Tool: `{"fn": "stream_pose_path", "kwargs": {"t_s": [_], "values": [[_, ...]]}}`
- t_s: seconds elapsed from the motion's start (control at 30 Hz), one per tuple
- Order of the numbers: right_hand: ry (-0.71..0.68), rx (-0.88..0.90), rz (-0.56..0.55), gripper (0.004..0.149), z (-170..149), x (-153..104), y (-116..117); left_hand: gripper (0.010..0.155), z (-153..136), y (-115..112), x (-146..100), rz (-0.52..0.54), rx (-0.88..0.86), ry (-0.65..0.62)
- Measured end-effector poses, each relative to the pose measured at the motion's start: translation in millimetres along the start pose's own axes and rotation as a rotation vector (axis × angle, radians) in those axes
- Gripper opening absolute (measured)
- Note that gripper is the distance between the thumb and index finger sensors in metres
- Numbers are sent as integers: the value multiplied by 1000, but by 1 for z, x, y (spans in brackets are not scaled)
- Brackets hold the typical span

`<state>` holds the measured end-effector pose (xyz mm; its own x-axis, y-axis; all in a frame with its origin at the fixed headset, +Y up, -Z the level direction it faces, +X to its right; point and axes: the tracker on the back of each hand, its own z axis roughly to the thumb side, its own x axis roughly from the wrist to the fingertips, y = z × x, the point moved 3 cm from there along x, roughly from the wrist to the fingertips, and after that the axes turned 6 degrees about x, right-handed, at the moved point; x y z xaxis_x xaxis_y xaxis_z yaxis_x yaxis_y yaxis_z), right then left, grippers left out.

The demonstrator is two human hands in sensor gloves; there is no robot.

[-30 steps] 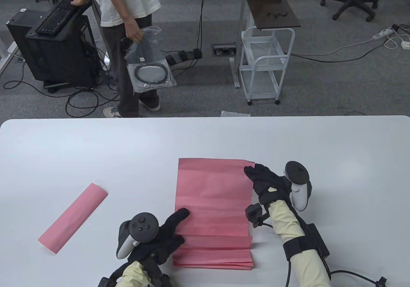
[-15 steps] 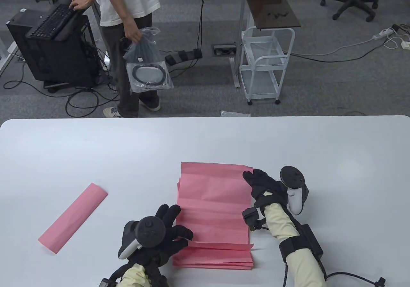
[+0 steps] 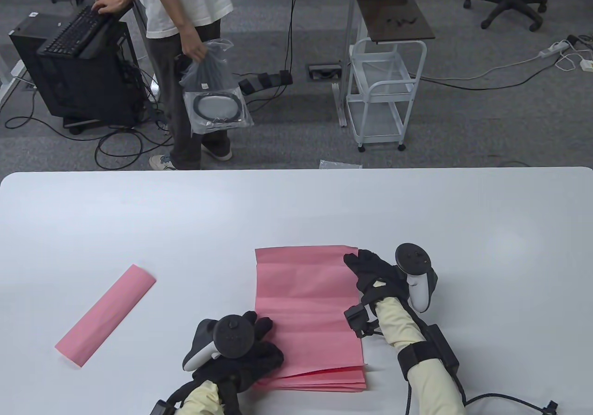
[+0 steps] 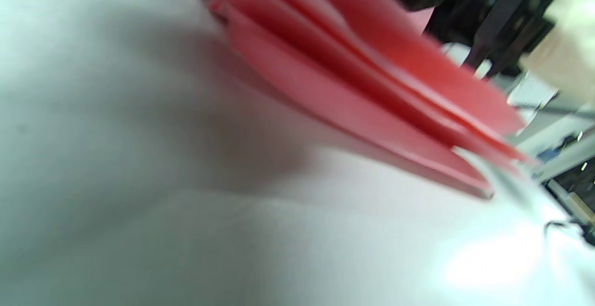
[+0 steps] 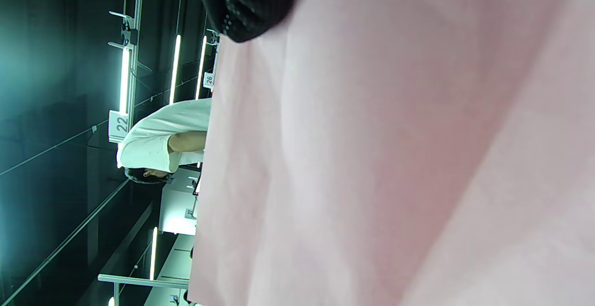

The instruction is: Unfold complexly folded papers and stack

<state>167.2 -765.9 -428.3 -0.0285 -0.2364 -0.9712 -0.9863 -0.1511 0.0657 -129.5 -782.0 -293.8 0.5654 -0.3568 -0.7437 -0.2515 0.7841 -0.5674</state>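
An unfolded, creased pink sheet (image 3: pixel 305 304) lies on top of a stack of pink sheets (image 3: pixel 319 381) near the table's front. My right hand (image 3: pixel 366 267) grips the top sheet's right edge near its far corner. My left hand (image 3: pixel 252 345) rests on the sheet's left edge near the front. A folded pink paper (image 3: pixel 105 315) lies apart at the left. The left wrist view shows the stack's layered edges (image 4: pixel 372 110) up close. The right wrist view shows the pink sheet (image 5: pixel 395 157) filling the frame, with a gloved fingertip (image 5: pixel 246 3) at the top.
The white table (image 3: pixel 296 202) stretches wide beyond the papers. A person (image 3: pixel 185 40) holding a plastic bag stands past the far edge by a computer stand. A white cart (image 3: pixel 384 91) stands on the floor behind.
Both hands have pulled the top sheet toward the table's front, over the stack. The left hand slid back along the left edge. The folded paper at the left has not moved.
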Motion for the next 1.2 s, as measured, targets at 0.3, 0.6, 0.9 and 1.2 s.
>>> {"fn": "stream_pose_path", "kwargs": {"t_s": [0.3,0.6,0.9,1.2], "values": [[19,-50,3,41,-6,0,5,85,-9,-26,14,-157,104,101],[-290,-453,-17,76,31,-36,26,91,-23,-38,18,-287,192,192],[-145,-1109,778,84,-54,-111,125,98,-22,-39,18,-285,226,207],[11,-1041,700,76,-76,-110,65,97,-23,-40,17,-287,224,220]]}}
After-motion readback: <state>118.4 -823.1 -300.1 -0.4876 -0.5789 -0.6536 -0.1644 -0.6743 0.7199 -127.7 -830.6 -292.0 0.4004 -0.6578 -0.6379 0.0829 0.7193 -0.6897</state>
